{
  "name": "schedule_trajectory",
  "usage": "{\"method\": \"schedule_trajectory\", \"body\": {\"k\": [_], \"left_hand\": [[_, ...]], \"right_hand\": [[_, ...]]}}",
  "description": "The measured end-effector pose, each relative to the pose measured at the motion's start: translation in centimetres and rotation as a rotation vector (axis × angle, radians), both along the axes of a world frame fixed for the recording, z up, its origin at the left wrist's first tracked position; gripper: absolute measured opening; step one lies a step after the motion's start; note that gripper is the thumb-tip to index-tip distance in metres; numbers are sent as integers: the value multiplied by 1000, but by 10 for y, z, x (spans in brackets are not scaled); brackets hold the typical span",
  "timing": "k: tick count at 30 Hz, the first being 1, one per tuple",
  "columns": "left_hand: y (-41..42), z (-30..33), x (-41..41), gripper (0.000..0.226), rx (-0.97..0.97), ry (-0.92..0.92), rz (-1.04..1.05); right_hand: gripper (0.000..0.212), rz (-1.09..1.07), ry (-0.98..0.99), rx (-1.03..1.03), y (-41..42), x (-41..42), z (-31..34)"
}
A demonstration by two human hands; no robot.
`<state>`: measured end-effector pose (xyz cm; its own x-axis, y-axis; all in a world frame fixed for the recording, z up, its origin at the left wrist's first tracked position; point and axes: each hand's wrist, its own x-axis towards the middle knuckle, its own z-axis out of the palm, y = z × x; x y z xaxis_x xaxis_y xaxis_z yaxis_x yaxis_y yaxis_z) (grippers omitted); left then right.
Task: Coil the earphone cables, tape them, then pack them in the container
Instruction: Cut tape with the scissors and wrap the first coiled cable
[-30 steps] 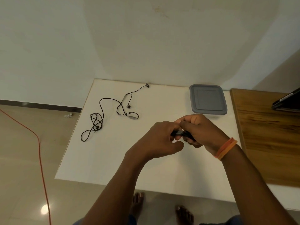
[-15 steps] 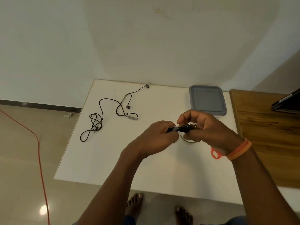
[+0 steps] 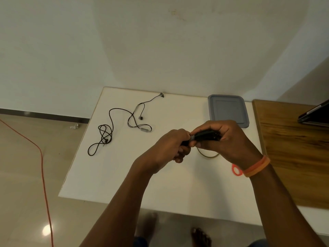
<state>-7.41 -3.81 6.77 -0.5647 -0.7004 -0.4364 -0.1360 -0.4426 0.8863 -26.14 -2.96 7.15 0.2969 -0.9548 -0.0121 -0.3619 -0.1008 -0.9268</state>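
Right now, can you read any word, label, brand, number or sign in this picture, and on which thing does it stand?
None can be read.
Grey container lid: plain, no print shows.
Black coiled bundle held between left hand and right hand: no legible marking.
Loose earphone cable: the inline remote is too small to read.
Orange wristband: plain.

Legible txt: none. No labels, brands, nos. or signs readable on grey container (image 3: 228,110), earphone cables (image 3: 124,120), desk (image 3: 114,175) or wall.
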Motion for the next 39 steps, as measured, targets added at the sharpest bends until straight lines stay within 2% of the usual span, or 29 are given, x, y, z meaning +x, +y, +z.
{"method": "schedule_trajectory", "body": {"k": [13,20,24,29,34,39], "left_hand": [[0,-4,2,28,-50,-179,-57],[0,-6,2,24,-73,-215,-66],[-1,-4,3,24,55,-128,1],[-3,-6,6,27,247,-13,67],[-4,-7,6,31,364,39,123],[-5,-6,5,33,397,80,189]], "right_hand": [[23,20,67,61,-1,-2,-7],[36,-18,61,87,1,-1,-7],[48,-179,243,-160,-2,5,-7],[31,-256,379,-446,-4,13,-13],[14,-233,460,-536,-4,14,-20],[10,-214,487,-544,-3,20,-19]]}}
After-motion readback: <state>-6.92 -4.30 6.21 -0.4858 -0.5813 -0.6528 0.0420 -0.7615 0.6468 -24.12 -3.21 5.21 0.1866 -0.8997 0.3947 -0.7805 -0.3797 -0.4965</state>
